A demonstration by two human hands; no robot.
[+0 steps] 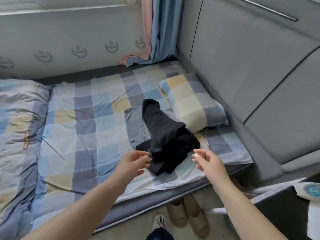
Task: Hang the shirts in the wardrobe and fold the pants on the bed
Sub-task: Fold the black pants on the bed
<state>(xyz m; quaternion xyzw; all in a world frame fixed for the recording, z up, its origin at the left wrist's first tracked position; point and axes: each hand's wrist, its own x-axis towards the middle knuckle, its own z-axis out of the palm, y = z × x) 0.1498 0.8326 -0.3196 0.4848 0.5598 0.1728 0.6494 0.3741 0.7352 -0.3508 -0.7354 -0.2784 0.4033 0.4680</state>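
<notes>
Black pants [166, 135] lie crumpled on the bed [90, 122], near its front edge, one leg stretching back toward the pillow [192, 103]; they sit partly on top of a light blue denim garment [134, 125], which lies flat on the checked sheet; the pants' far end lies just beside the pillow, whether touching it I cannot tell.

Head view, hands: left hand [133, 163] reaches in from the lower left, fingers loosely extended and relaxed, tips right at the pants' near-left edge, holding nothing; actual contact with the fabric I cannot tell; right hand [209, 161] comes in from the lower right, fingers slack and slightly curled, just beside the pants' right edge, clear of the fabric, gripping nothing.

Surroundings: rolled checked quilt [19, 122] along the left of the bed; grey padded headboard [251, 66] on the right; pink-and-blue curtain [155, 32] hanging in the far corner, its hem pooled on the mattress edge; pair of beige slippers [188, 213] on the floor below the bed's front edge.
</notes>
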